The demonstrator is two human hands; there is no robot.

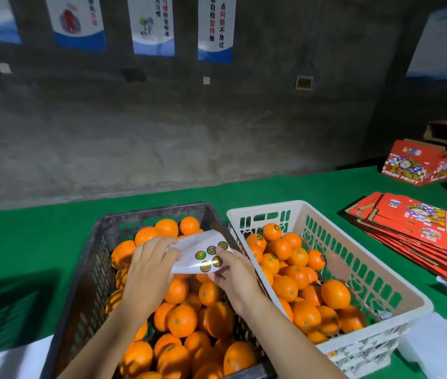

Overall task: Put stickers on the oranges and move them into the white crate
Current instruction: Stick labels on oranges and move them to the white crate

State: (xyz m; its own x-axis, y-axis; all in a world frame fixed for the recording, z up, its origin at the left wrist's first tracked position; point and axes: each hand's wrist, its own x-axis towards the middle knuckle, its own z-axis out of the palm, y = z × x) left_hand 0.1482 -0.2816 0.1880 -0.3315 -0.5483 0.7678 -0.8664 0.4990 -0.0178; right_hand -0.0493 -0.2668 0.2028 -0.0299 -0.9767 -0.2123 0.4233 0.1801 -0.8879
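Head view: you held the sticker sheet (203, 255) at lower centre of the frame, above the dark crate (85, 269). Your left hand (148, 272) gripped the sheet's left edge, fingers curled over it. Your right hand (237, 277) pinched its right side, a fingertip lying on one of the round stickers (211, 250). About five stickers showed on the sheet, shiny, with dark rims.

Oranges (182, 320) filled the dark crate below both hands; no stickers were discernible on them. Just to the right, touching or nearly so, stood the white crate (367, 272), roughly half full of stickered oranges (271, 231); labels were visible on several at its far end.

Both crates rested on a green table cover (25, 242). Flattened red fruit cartons (419, 228) were stacked at right of the frame, with folded red boxes (408, 166) behind them. Posters (152, 26) hung on the grey wall along the top of the frame.
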